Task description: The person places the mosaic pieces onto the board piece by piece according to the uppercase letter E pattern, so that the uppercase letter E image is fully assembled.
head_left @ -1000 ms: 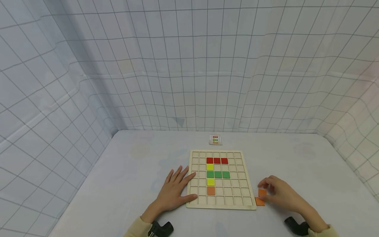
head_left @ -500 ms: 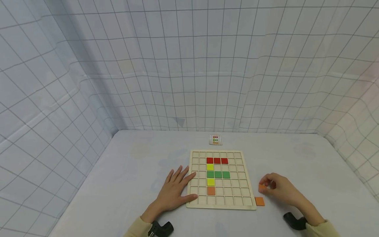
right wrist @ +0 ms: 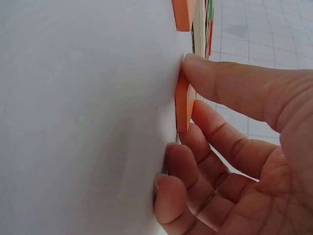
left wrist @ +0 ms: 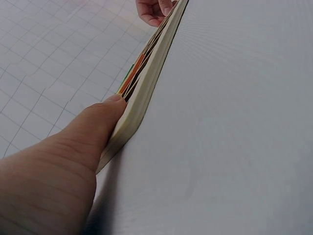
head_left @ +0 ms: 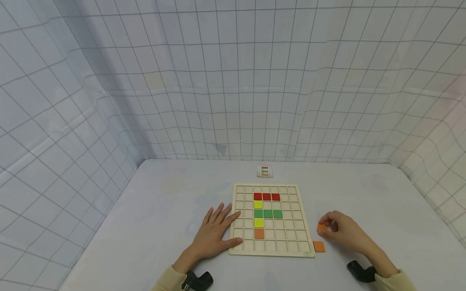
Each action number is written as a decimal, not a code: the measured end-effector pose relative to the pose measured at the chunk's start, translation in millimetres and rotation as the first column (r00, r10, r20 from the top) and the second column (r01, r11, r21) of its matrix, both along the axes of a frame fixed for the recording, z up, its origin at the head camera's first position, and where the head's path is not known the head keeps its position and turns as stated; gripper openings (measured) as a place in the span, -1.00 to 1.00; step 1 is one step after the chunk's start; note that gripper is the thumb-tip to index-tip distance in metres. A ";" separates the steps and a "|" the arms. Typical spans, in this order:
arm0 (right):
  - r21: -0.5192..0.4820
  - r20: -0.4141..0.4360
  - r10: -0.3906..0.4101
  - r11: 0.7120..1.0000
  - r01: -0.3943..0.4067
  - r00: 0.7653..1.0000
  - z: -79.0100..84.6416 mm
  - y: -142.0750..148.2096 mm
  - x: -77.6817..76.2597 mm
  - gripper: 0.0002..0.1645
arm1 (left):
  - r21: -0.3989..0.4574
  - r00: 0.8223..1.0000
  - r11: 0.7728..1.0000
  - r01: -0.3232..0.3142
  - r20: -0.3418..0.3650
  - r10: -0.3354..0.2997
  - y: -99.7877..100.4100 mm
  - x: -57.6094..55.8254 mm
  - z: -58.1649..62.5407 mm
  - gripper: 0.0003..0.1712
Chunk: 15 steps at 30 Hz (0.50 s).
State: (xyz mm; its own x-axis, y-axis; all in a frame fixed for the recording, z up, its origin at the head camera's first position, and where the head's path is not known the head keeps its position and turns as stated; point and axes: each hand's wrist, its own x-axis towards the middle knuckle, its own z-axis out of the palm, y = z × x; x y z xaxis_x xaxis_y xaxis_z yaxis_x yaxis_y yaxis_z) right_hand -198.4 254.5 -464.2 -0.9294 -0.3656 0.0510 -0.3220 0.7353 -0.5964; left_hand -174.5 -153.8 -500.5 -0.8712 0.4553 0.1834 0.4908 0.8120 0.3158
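Observation:
My left hand (head_left: 212,238) lies with fingers spread on the left edge of a wooden grid board (head_left: 271,251). In the left wrist view its thumb (left wrist: 93,125) rests over the board's edge. Beyond the board's right side, my right hand (head_left: 344,232) pinches an orange square tile (head_left: 322,228) at the table surface. The right wrist view shows this tile (right wrist: 182,105) between thumb and index finger, other fingers curled beside it. A second orange tile (head_left: 319,246) lies by the board's lower right corner. In the grid sit red (head_left: 267,197), yellow (head_left: 259,223), green (head_left: 267,214) and orange (head_left: 259,233) tiles.
Behind the board, a small printed card (head_left: 264,171) with a coloured grid pattern lies on the white table (head_left: 174,202). White curtains with a dark grid (head_left: 233,81) enclose the back and sides. Black devices (head_left: 360,271) are strapped at both wrists.
My right hand has taken the upper orange tile between thumb and index finger and shifted it slightly away from the other loose tile. The left hand has stayed put.

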 end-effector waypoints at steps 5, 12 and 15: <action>0.001 0.002 -0.009 1.000 0.009 1.000 2.4 -2.8 1.4 -0.73 | 0.004 1.000 1.000 0.006 -0.016 -0.006 -0.1 -0.3 -1.1 -0.11; -0.038 -0.006 -0.018 0.999 0.018 1.000 2.8 -6.3 3.2 -0.76 | 0.013 0.999 1.000 0.014 -0.047 -0.014 -0.3 0.4 -0.3 -0.11; -0.048 -0.015 -0.032 0.998 0.031 0.999 2.1 -7.3 3.9 -0.77 | 0.009 0.999 1.000 0.013 -0.041 -0.013 -0.3 0.8 0.7 -0.10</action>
State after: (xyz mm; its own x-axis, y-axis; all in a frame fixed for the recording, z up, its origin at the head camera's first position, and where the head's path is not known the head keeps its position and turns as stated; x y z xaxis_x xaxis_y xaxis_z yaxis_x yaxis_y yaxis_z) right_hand -194.5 247.2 -462.2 -0.9393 -0.3331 0.0824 -0.3088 0.7159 -0.6262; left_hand -173.7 -154.1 -499.8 -0.8569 0.4648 0.2229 0.5141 0.8025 0.3029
